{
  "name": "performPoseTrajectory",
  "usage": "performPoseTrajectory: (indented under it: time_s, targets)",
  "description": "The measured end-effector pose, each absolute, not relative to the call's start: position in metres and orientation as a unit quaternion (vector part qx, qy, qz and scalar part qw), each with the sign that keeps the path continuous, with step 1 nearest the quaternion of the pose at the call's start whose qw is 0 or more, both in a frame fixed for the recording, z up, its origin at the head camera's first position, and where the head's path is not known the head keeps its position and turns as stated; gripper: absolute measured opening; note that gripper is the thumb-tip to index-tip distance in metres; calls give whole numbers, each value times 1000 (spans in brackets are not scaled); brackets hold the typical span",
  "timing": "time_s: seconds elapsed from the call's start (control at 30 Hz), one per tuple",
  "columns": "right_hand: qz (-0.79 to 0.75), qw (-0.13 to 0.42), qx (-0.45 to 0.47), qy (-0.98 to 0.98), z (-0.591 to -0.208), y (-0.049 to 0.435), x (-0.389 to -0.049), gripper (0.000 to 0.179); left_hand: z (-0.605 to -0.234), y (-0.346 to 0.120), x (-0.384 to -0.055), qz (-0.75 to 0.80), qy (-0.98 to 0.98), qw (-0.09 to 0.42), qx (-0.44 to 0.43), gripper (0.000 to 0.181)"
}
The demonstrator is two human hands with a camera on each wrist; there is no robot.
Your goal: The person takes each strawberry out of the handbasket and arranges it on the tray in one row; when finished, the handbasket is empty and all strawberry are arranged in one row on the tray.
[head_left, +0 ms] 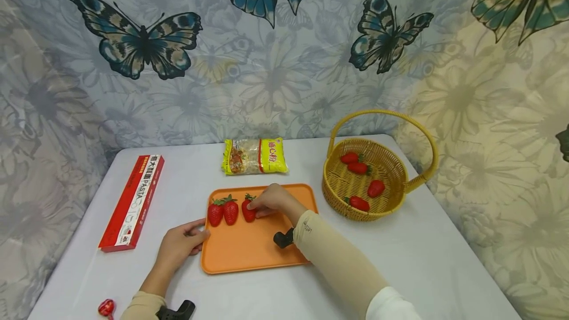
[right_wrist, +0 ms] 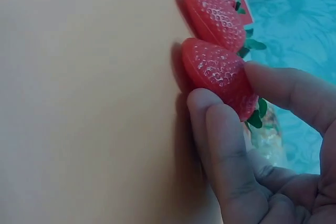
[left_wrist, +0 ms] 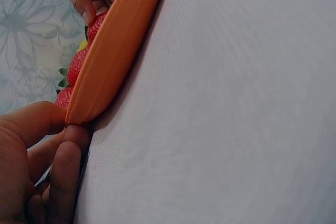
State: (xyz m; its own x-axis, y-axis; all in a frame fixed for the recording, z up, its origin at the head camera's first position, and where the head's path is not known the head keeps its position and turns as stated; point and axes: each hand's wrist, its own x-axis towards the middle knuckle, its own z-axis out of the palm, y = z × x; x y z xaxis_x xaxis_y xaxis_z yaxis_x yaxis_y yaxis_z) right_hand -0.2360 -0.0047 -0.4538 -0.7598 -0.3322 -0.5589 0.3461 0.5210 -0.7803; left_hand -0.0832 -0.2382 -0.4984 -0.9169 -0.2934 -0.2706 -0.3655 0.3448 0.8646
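Note:
An orange tray (head_left: 255,246) lies in the middle of the table, with two red strawberries (head_left: 223,212) side by side near its far left corner. Just right of them, my right hand (head_left: 276,200) pinches a third strawberry (head_left: 248,208) between thumb and fingers. In the right wrist view this strawberry (right_wrist: 220,74) lies on its side, its green leaves facing away from me. My left hand (head_left: 180,242) grips the tray's left edge. The left wrist view shows the tray's rim (left_wrist: 107,56) between the thumb and fingers of that hand (left_wrist: 39,150).
A yellow wicker basket (head_left: 329,189) with several strawberries inside stands at the back right, its handle raised. Behind the tray lies a yellow food packet (head_left: 255,156). A long red pasta box (head_left: 133,201) is at left, and a red-wrapped lollipop (head_left: 106,307) lies near the front left.

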Motion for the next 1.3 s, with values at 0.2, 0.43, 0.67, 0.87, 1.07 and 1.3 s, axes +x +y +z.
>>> performPoseTrajectory:
  time_s: [0.2, 0.43, 0.67, 0.87, 1.07, 1.3]
  targets:
    - [-507, 355, 1, 786, -454, -7, -236, 27, -497, -238, -83, 536, 819, 34, -200, 48]
    - [-508, 348, 2, 788, -456, -9, -233, 26, -498, -238, -84, 532, 823, 34, -199, 48]
    - [-509, 353, -20, 785, -449, 0, -232, 27, -499, -238, -84, 531, 822, 32, -203, 48]
    - [-508, 349, -61, 785, -418, 40, -244, 32, -498, -236, -83, 533, 822, 28, -199, 50]
    - [-559, 375, -58, 737, -381, 113, -270, 36, -497, -235, -83, 533, 822, 28, -197, 49]
    - [-626, 353, 9, 695, -377, 206, -306, 21, -496, -236, -83, 527, 825, 30, -199, 49]
